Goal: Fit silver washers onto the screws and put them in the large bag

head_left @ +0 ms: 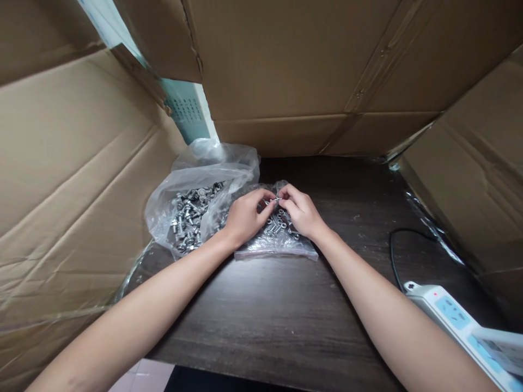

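Observation:
My left hand point(248, 214) and my right hand point(300, 211) meet above the bags, fingertips pinched together. Between them is a small shiny metal bolt point(277, 200), gripped from both sides; fingers hide part of it, and any nut on it is too small to make out. Just below, a flat clear zip bag point(281, 247) holds loose bolts and nuts point(278, 224). Beside my left hand stands a larger open plastic bag point(161, 209), full of bolts with broad flanged heads point(190, 215).
Cardboard walls point(286, 65) enclose the dark wooden table point(261, 316) at the left, back and right. A white power strip point(445, 310) with a black cable point(391, 253) lies at the right, near my right forearm. The table's front edge runs below my arms.

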`<state>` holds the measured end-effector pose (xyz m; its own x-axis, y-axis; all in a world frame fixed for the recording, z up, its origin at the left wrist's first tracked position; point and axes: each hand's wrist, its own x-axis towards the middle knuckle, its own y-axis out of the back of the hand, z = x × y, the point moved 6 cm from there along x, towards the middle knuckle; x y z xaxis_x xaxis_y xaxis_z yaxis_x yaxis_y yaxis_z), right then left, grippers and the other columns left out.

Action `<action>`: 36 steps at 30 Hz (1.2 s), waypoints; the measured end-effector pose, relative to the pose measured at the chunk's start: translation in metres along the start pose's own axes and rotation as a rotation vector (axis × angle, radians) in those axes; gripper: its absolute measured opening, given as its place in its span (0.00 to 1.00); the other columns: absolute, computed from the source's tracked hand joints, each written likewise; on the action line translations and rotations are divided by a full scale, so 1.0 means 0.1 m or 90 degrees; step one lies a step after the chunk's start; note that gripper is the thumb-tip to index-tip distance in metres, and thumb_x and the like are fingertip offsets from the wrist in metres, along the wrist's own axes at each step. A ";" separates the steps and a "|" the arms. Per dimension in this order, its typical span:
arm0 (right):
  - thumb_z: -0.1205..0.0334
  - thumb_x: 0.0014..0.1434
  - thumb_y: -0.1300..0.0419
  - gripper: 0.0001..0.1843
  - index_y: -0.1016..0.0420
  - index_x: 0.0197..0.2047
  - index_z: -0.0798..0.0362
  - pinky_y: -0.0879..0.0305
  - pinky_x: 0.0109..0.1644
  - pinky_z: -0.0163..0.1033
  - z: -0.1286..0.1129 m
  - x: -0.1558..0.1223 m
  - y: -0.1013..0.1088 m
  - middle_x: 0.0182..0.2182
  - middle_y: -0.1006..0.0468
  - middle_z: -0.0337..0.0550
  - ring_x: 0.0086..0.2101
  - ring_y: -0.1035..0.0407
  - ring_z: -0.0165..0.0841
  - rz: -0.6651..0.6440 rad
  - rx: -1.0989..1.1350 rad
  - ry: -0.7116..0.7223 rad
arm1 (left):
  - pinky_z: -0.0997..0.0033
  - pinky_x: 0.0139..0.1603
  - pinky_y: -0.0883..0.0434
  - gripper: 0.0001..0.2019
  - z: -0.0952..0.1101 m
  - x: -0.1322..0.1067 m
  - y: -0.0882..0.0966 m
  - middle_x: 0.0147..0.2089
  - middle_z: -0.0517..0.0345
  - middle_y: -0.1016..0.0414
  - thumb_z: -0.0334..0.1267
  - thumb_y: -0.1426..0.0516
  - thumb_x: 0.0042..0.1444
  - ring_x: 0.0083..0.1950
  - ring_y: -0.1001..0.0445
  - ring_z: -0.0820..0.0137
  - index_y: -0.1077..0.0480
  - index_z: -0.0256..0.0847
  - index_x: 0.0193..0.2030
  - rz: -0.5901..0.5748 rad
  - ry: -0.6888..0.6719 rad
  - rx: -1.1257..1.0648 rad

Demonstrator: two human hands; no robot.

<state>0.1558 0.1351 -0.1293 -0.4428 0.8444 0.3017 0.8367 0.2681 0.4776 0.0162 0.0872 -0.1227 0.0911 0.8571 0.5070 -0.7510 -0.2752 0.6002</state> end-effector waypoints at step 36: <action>0.57 0.60 0.49 0.09 0.35 0.32 0.52 0.45 0.37 0.40 -0.02 -0.01 -0.01 0.26 0.34 0.38 0.30 0.38 0.34 -0.017 -0.010 -0.013 | 0.70 0.40 0.27 0.05 0.00 0.00 -0.01 0.41 0.57 0.19 0.33 0.39 0.63 0.39 0.21 0.69 0.26 0.40 0.45 -0.009 -0.003 -0.014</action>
<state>0.1555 0.1331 -0.1287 -0.4574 0.8466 0.2721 0.8196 0.2826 0.4984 0.0171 0.0879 -0.1236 0.1043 0.8588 0.5017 -0.7636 -0.2541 0.5936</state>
